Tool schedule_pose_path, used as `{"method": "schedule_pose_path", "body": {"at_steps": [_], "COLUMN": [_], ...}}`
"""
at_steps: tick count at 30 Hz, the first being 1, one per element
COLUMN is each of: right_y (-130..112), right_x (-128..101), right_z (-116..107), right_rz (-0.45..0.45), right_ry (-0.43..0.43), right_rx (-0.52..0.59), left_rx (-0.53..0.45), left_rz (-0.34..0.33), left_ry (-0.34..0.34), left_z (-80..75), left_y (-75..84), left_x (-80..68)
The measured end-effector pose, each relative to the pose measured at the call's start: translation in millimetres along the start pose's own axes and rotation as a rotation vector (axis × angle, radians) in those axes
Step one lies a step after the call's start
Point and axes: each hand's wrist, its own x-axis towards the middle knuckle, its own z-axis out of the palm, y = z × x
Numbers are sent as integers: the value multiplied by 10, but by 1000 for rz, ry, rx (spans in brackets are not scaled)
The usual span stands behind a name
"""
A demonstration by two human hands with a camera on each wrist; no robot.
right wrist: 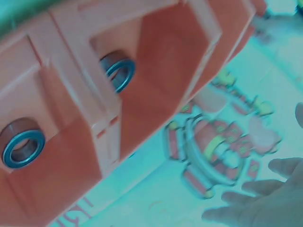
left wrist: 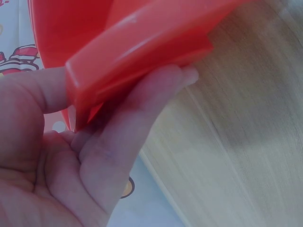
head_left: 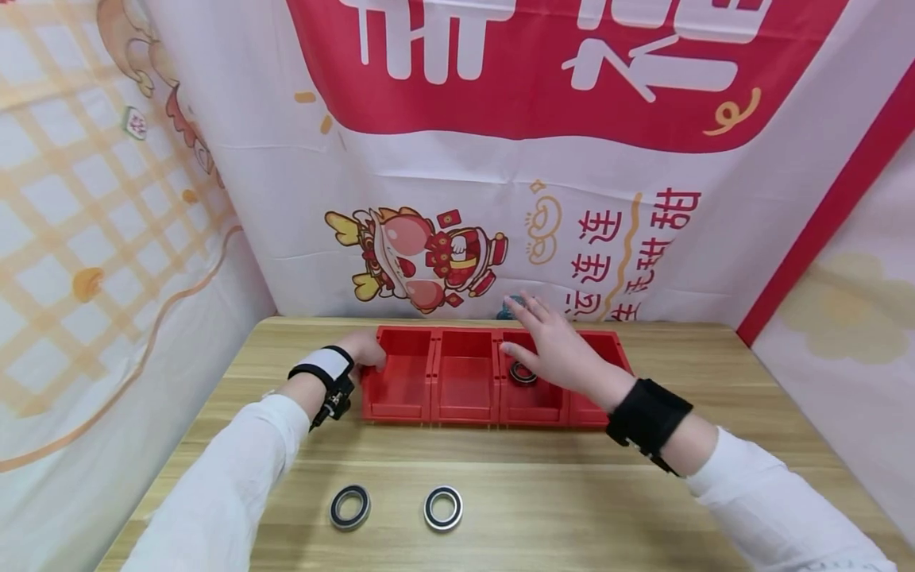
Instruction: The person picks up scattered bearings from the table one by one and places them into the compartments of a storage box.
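Note:
A red parts bin [head_left: 465, 413] with a row of several compartments stands against the back cloth. My left hand [head_left: 363, 349] grips its left side wall; the left wrist view shows the thumb on one face of the red rim [left wrist: 128, 42] and fingers on the other. Fingers extended, my right hand [head_left: 554, 349] is over the bin's right half, holding nothing. One ball bearing [head_left: 523, 372] lies in the third compartment, partly behind that hand. In the right wrist view a bearing [right wrist: 122, 75] and another bearing [right wrist: 22, 146] sit in neighbouring compartments.
Two more bearings lie on the wooden table [head_left: 543, 492] in front of the bin: a left bearing [head_left: 350, 507] and a right bearing [head_left: 443, 508]. A printed cloth [head_left: 286, 199] hangs behind the table, with cloth also at both sides.

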Motion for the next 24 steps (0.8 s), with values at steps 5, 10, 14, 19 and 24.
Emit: {"method": "schedule_pose_path", "body": {"at_steps": [5,10,14,19,24], "right_y": [-233,-486,-652,-756,-777], "right_x": [-310,-572,-743,-937,-1085], "right_z": [83,285,458,732,967], "right_rz": [-83,-191,-247,-292,-344], "right_ry": [0,-32,-81,-194,-385], "right_rx": [-37,-84,-79,-19,91], "left_rx": [-25,-41,-32,-27,-33], "left_rz": [-4,-9,-8,-5,3], "left_ry": [3,-5,-2,4,3], "left_z": [1,4,-1,-5,-1], "left_y": [17,40,29,19,16], "left_x": [-57,-87,-31,-6,-25]}}
